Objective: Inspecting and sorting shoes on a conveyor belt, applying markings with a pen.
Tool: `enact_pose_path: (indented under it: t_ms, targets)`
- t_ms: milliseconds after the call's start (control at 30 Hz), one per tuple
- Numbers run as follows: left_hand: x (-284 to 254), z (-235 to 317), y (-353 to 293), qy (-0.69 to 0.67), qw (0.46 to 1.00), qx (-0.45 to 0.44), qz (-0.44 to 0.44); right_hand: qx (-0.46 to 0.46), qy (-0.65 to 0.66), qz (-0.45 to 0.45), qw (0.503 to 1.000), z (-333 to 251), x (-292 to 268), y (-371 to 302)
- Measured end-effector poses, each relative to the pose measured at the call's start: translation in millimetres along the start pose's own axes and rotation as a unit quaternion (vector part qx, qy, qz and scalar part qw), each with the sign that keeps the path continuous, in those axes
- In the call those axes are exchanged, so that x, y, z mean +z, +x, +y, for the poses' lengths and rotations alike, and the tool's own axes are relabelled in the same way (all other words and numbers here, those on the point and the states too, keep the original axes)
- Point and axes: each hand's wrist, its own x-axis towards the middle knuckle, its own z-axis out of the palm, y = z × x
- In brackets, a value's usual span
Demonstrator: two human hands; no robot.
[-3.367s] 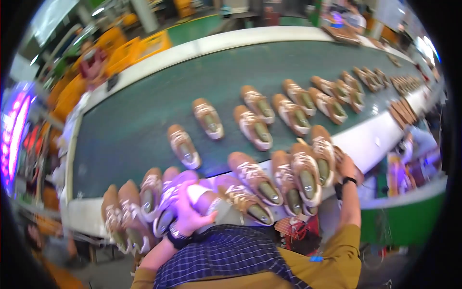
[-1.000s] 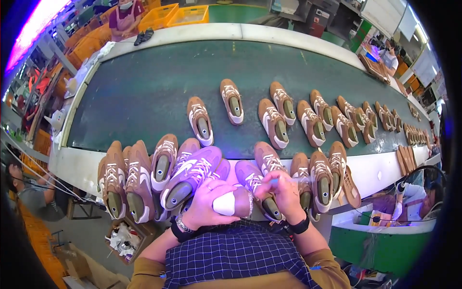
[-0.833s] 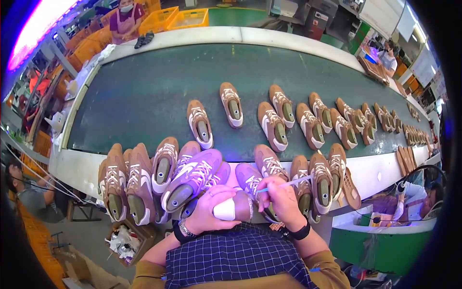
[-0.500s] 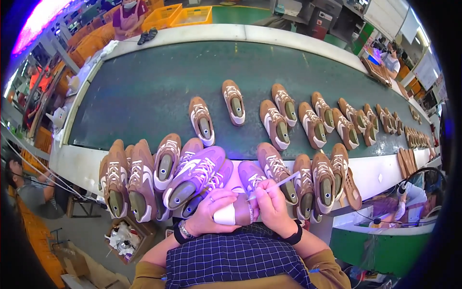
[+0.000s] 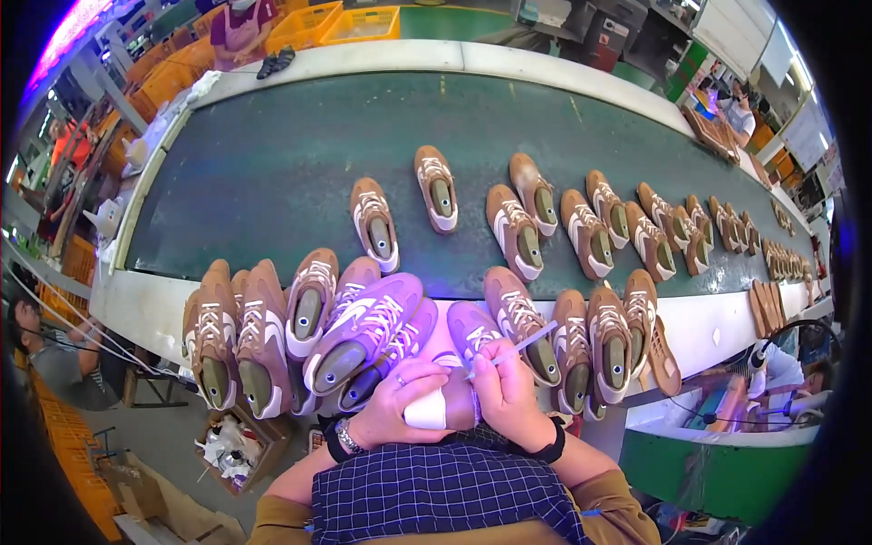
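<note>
My left hand point(image 5: 398, 401) is closed round a brown shoe point(image 5: 461, 405) with a white heel patch, held just above my apron. Much of that shoe is covered by my fingers. In my right hand point(image 5: 509, 392) a thin pale stick point(image 5: 530, 339) is pinched, slanting up to the right. Its lower end is close to the shoe's edge; whether it touches I cannot tell. Just beyond my hands, brown shoes with white laces stand at the bench edge, among them a purple-lit shoe point(image 5: 368, 327) on the left and another shoe point(image 5: 472, 329) in front.
A dark green conveyor belt point(image 5: 291, 145) carries rows of brown shoes toward the right. Loose soles point(image 5: 666, 354) lie at the right bench edge. On the floor at left sits a box of crumpled waste point(image 5: 232, 450). Other people work round the line.
The shoes on the belt appear slightly farther left. My right hand and the stick have shifted a little left and down along the held shoe, and my left hand keeps its hold.
</note>
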Motion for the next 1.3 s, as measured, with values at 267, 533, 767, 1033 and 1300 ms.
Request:
enact_pose_path:
  t_ms: [267,533,767,1033,1300]
  targets:
    - [1.1,-0.1,2.3,-0.007,1.000,-0.007,-0.006,-0.005,-0.019,-0.022,1.000,-2.4,-5.3,4.7]
    - [1.7,-0.9,5.8,-0.013,1.000,-0.009,0.006,-0.043,0.014,-0.020,0.999,3.0,-7.6,2.9]
    - [3.0,-0.2,6.9,-0.013,1.000,-0.011,0.020,-0.048,0.004,-0.001,0.999,5.3,-3.6,6.5]
    - [2.4,-2.8,7.3,0.010,1.000,-0.002,0.013,-0.054,0.018,-0.002,0.998,4.9,-7.1,3.1]
    - [1.8,-6.2,10.2,0.001,0.999,-0.018,0.027,-0.112,0.024,0.016,0.993,10.2,-4.8,1.9]
